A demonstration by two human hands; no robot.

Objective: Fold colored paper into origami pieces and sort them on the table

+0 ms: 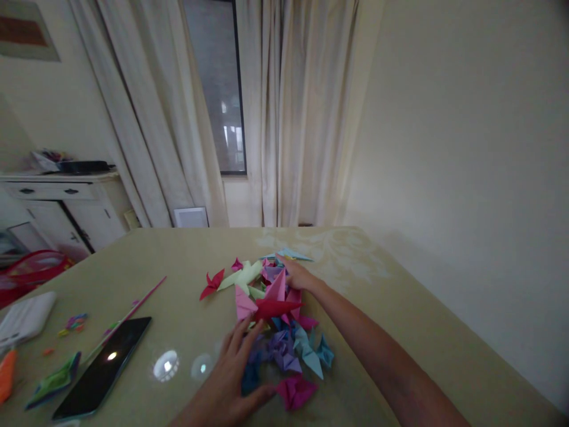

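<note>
A heap of folded paper origami pieces lies on the table. My left hand (233, 370) is at its near left side, thumb and fingers apart, around a blurred dark blue piece (251, 376). Just beyond the fingertips are a pink and red origami piece (278, 305) and purple origami (283, 350). Across the heap, my right hand (294, 274) touches its far right side with a finger stretched out, the other fingers partly hidden. Near it are a pale green origami piece (244, 276) and a light blue one (291, 254). A magenta piece (296, 391) lies nearest me.
Left on the table (178, 249) are a black phone (104, 367), a thin pink stick (142, 299), a green folded piece (56, 379), small colourful bits (75, 323) and a white object (26, 317). A wall (466, 178) stands on the right, curtains (306, 118) behind.
</note>
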